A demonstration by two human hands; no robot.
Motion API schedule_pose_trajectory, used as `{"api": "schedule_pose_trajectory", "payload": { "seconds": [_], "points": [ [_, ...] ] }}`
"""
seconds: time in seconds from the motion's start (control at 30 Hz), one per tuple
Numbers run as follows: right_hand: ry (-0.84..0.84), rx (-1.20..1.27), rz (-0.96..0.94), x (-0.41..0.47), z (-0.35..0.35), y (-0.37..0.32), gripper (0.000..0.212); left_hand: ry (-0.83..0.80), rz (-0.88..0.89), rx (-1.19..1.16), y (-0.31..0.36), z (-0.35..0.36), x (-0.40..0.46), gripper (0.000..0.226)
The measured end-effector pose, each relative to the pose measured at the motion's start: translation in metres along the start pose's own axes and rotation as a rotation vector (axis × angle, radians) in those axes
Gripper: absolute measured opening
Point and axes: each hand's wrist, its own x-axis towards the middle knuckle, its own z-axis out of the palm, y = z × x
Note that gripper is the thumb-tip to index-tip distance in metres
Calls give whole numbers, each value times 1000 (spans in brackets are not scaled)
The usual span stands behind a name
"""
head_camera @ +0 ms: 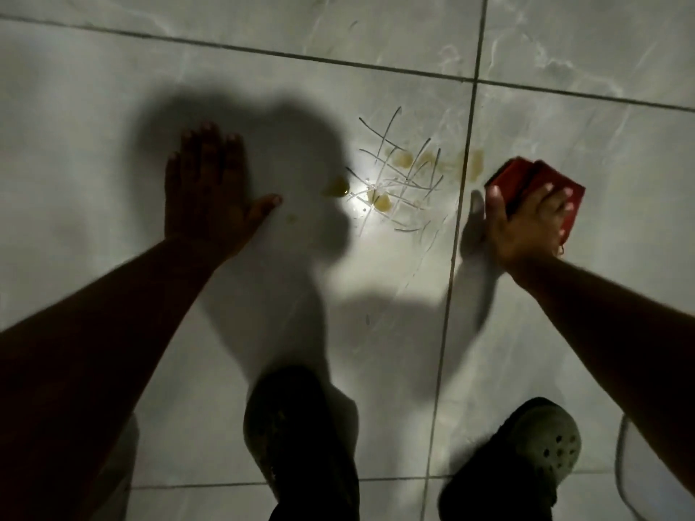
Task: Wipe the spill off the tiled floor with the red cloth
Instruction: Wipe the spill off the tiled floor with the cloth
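A yellowish spill (pixel 381 201) lies in several small puddles and smears on the pale tiled floor (pixel 376 39), with thin wet streaks crossing it. My right hand (pixel 526 223) holds a folded red cloth (pixel 534 178) pressed to the floor just right of the spill, past a grout line. My left hand (pixel 210 189) rests flat on the tile to the left of the spill, fingers spread, in deep shadow. One small puddle (pixel 336 188) sits close to the left thumb.
My two feet in dark perforated clogs stand at the bottom, the left clog (pixel 297 438) and the right clog (pixel 534 453). A thin cable (pixel 620 468) loops on the floor at the lower right. Dark grout lines cross the tiles; my shadow covers the middle.
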Motion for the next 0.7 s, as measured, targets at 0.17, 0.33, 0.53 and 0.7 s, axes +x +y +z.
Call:
{"api": "schedule_pose_trajectory", "payload": {
  "seconds": [0.17,0.33,0.53,0.7],
  "points": [
    [1,-59,-241,10,16,-75,82,-17,7,-16,-8,-7,-8,97],
    [-130,-179,-594,-30,12,-22,81,0,26,-29,-20,-5,-12,97],
    [-39,-92,-123,2,-2,-13,76,83,52,-67,-26,5,-14,97],
    [39,-88,-113,40,9,-124,83,66,44,-73,-27,4,-12,97]
  ]
}}
